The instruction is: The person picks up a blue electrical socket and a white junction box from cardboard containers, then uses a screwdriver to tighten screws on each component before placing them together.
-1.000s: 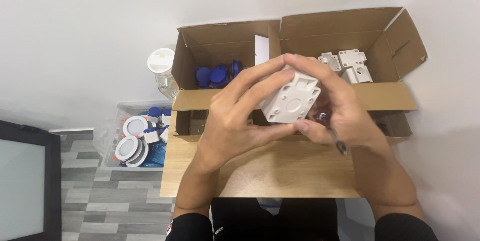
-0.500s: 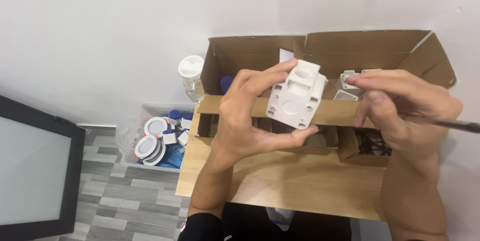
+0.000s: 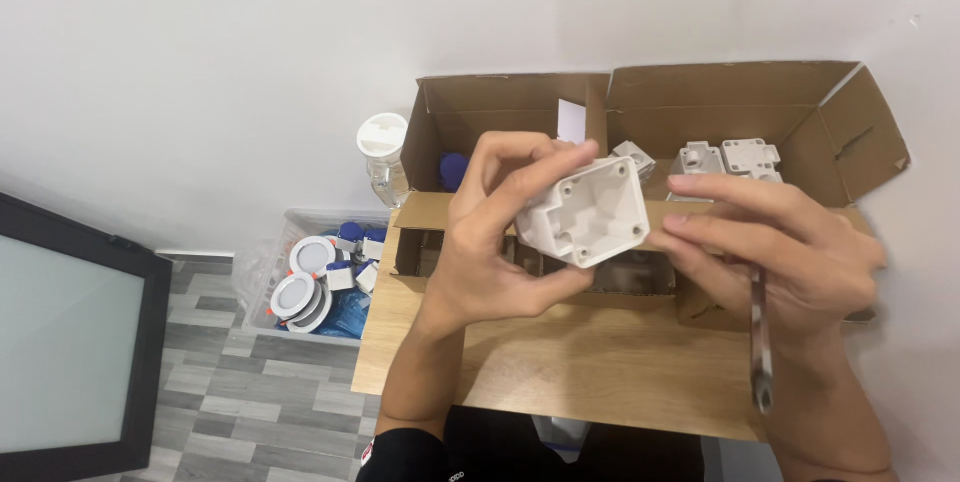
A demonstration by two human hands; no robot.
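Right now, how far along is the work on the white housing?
Done: nothing visibly fastened. In hand: left hand holds the white plastic housing, hollow side up; right hand touches it, carrying a slim metal tool. Left: similar white parts wait in the cardboard box.

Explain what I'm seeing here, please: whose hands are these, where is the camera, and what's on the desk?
No machine here: a person's two bare hands, filmed from a camera on their head looking down. The left hand holds a white plastic housing, hollow side up. The right hand touches its edge with the fingertips and also grips a thin metal tool. Below is a wooden desk with an open cardboard box holding more white parts. On the floor stands a clear bin of round lamps.
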